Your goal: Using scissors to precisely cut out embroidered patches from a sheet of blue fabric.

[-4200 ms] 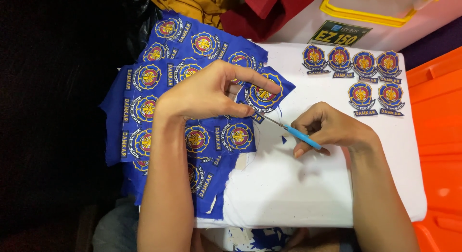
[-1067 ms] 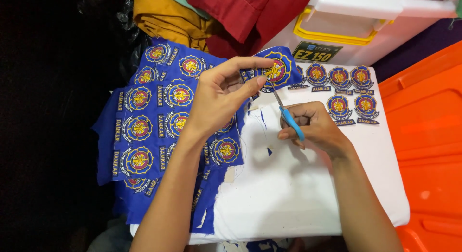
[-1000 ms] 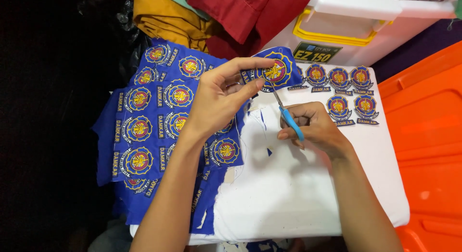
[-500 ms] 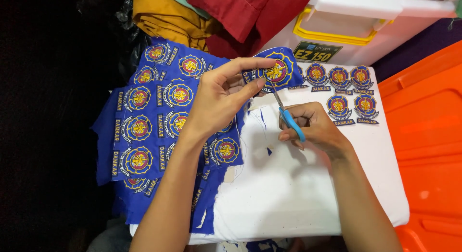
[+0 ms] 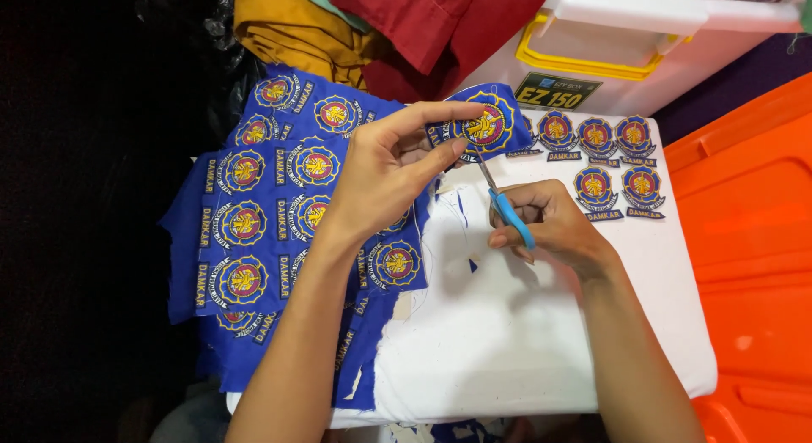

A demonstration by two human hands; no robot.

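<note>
Close head view, facing down

Patch sheet (image 5: 279,214) lies left on table (image 5: 541,341), 5 cut patches (image 5: 605,155) behind right.

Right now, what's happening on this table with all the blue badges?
A person is trimming embroidered patches. The left hand pinches one round blue patch at the edge of a blue fabric sheet, while the right hand works blue-handled scissors just under it. Several cut-out patches lie in rows on the white table, by a white bin.
</note>
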